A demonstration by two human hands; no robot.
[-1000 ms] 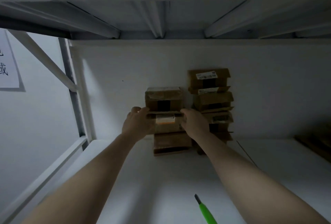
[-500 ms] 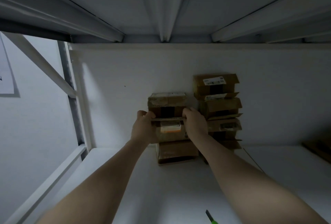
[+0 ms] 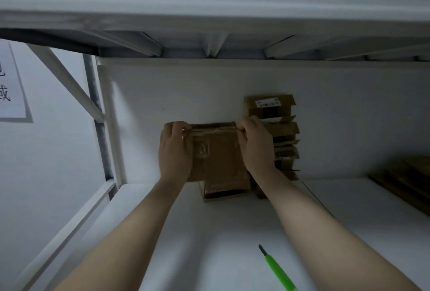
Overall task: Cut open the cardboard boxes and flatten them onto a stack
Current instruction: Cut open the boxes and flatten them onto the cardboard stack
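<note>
My left hand [image 3: 175,148] and right hand [image 3: 254,146] pinch the top corners of the cardboard box [image 3: 217,151]. The green cutter [image 3: 278,269] lies at five o'clock.

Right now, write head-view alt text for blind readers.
The left hand and right hand grip a cardboard box over another box on a white shelf. A taller stack stands beside it; a green knife lies nearer.

Single head-worn view, facing forward into shelf bay [image 3: 232,221], close range
</note>
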